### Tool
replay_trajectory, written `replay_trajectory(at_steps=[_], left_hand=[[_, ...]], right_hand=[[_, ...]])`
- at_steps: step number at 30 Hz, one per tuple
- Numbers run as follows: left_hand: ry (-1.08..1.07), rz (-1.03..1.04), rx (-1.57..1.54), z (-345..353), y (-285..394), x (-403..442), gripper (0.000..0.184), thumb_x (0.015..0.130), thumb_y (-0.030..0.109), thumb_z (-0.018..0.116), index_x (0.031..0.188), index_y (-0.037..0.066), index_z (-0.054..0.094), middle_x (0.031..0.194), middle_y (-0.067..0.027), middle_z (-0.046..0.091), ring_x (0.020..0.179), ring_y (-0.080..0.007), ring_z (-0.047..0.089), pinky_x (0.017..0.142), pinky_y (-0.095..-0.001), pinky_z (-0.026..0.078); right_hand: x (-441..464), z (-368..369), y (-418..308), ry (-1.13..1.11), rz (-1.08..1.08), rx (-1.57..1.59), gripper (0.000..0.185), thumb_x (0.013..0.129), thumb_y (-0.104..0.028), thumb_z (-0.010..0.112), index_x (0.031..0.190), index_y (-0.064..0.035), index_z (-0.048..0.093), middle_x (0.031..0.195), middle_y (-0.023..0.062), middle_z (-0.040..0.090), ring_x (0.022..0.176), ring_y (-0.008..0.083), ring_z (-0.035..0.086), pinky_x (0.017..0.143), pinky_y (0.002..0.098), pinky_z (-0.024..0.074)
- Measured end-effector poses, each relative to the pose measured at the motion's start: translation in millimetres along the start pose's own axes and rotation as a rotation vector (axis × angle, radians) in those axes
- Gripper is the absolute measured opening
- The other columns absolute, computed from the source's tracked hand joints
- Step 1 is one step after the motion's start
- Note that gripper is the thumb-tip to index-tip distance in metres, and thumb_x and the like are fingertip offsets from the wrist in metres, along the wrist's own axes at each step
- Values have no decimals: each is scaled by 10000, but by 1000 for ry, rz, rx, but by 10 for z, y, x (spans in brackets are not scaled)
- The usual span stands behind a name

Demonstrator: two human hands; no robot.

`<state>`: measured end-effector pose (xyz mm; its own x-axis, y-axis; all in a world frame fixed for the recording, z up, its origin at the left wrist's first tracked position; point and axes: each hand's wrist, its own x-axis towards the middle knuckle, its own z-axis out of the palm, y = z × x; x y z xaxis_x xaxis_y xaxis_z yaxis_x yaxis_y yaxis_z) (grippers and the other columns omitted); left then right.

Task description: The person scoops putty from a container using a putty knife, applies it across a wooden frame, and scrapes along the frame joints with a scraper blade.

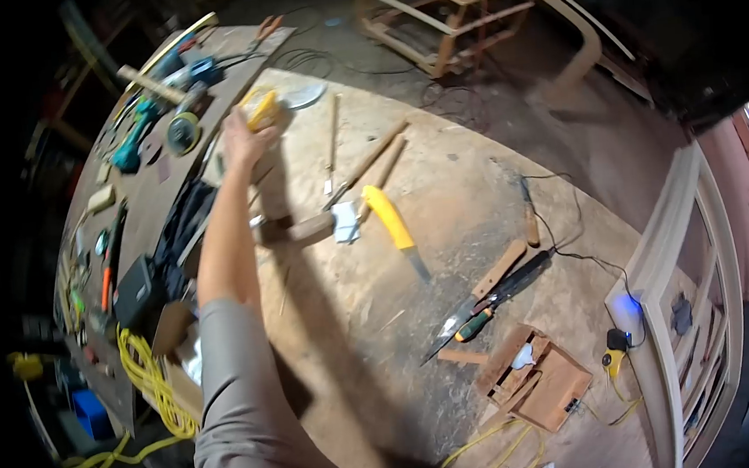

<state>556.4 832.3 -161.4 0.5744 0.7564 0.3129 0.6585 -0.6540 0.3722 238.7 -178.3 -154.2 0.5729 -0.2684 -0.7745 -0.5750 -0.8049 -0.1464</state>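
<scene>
My left hand (249,144) reaches out to the far left part of the plywood worktop (449,180). Its fingers are closed around a yellow and pale object (261,109), blurred and partly covered, so its kind is unclear. Just beyond lies a round, clear disc-like lid (302,94). Below the wrist are a wooden block (273,189) and a small white-and-blue piece (345,222). A yellow-handled saw (389,219) and long wooden-handled tools (377,159) lie to the right of the arm. My right hand is out of view.
A side bench on the left holds a teal power tool (134,138), an angle grinder (183,133) and a hammer (152,84). Nearer me are a coiled yellow cord (153,383), a handsaw (476,301), an open wooden box (535,375) and a tape measure (614,356). A pale wooden frame (692,297) stands right.
</scene>
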Motion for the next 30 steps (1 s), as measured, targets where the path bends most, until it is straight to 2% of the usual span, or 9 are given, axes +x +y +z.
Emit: replay_trajectory(at_steps=[5, 8, 12, 19, 23, 27, 28, 29, 30], left_hand=[[157, -72, 30, 622, -517, 462, 818, 721, 427, 848, 1352, -17, 573, 1252, -263, 648, 1157, -414, 632, 965, -475, 528], [-66, -21, -865, 747, -454, 481, 426, 895, 218, 706, 1260, 1, 679, 1206, -134, 720, 1113, -268, 684, 968, -464, 550], [-230, -146, -1558, -280, 246, -166, 513, 938, 151, 665, 1404, -4, 517, 1333, -143, 630, 1129, -198, 658, 990, -439, 571], [-1106, 112, -2113, -2110, 1643, -2256, 629, 957, 220, 616, 1518, 15, 418, 1531, -142, 484, 1425, -370, 446, 1191, -609, 320], [-1293, -34, -1999, -2833, 2329, -4018, 615, 988, 396, 605, 1511, 108, 458, 1515, -93, 510, 1399, -353, 472, 1166, -606, 343], [-1415, -399, -1678, -3837, 3104, -6496, 611, 999, 457, 577, 1481, 92, 486, 1479, -98, 543, 1336, -313, 536, 1131, -496, 434], [-1566, 151, -1994, -4132, 3290, -7022, 577, 1010, 433, 576, 1471, 94, 498, 1451, -100, 572, 1318, -297, 555, 1129, -486, 438], [-1505, -668, -1742, -4085, 3217, -7440, 571, 995, 429, 606, 1459, 108, 517, 1423, -93, 599, 1314, -293, 559, 1135, -486, 432], [-1554, -669, -1745, -4254, 3262, -7858, 583, 975, 435, 630, 1454, 119, 527, 1417, -90, 605, 1319, -297, 555, 1138, -489, 426]], right_hand=[[261, 216, 1299, 134, -604, -132, 320, 764, -261, 860, 640, -50, 653, 644, 99, 695, 535, 184, 642, 526, 349, 529], [-170, 20, 514, -195, -101, 357, 239, 823, -217, 834, 822, -5, 724, 760, 84, 755, 681, 154, 718, 628, 327, 582], [-527, -47, 124, 194, -348, 28, 229, 839, -237, 806, 872, -25, 724, 764, 97, 748, 647, 154, 710, 622, 334, 566], [-1131, -174, -465, 323, -296, 561, 300, 1013, -292, 631, 913, -15, 688, 668, 59, 657, 585, 143, 636, 565, 335, 508], [-2069, -639, -974, 293, -941, 867, 578, 831, -175, 845, 1357, -72, 628, 1239, 97, 635, 998, 137, 611, 859, 299, 522], [-2687, -920, -464, 482, -1528, 542, 542, 784, -169, 807, 1286, -85, 620, 1205, 153, 628, 975, 346, 653, 811, 358, 539], [-2666, -862, -182, 467, -1589, 506, 489, 778, -120, 774, 1242, -80, 629, 1164, 150, 642, 927, 366, 652, 786, 369, 542], [-2668, -832, 148, 485, -1581, 574, 477, 760, -94, 751, 1221, -82, 630, 1124, 150, 647, 900, 363, 653, 765, 373, 542], [-2664, -822, 523, 508, -1568, 644, 468, 742, -68, 728, 1200, -84, 631, 1085, 150, 651, 873, 359, 654, 745, 376, 542]])
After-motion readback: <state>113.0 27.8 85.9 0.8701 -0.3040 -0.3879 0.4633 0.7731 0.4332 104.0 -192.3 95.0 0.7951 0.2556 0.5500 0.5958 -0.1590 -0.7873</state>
